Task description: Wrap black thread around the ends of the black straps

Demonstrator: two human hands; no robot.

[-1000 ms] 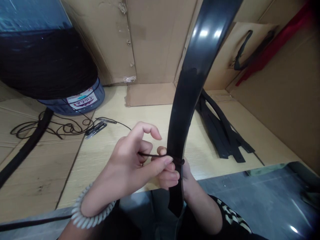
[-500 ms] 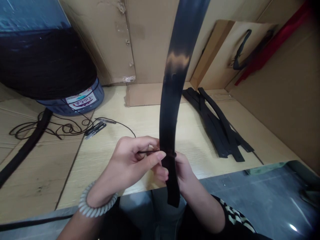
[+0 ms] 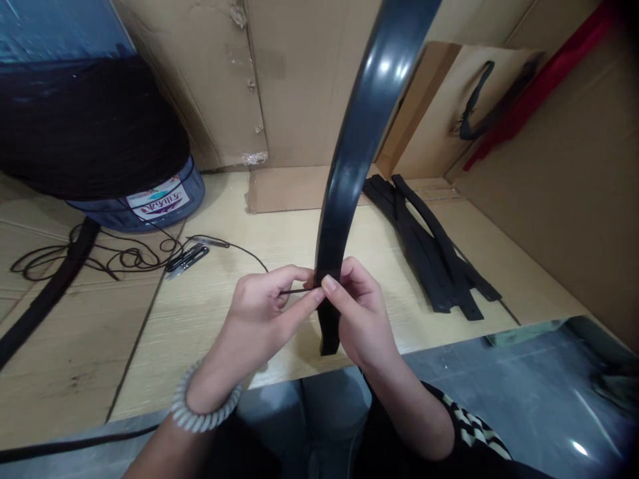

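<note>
Brown cardboard walls [image 3: 299, 80] back a pale wooden desk [image 3: 294, 239]; the left hand [image 3: 262, 311] grips thin black cord [image 3: 294, 291] against a glossy curved black strip [image 3: 342, 173], mid-view; the right hand [image 3: 367, 316] has come round front, fingers pinching it, so both meet there.

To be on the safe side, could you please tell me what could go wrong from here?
The thin black cord, pulled straight beside the long, glossy black strip, might slip if the left grip loosens. The cord also runs close by the small black snips, so it could snag there.
</note>
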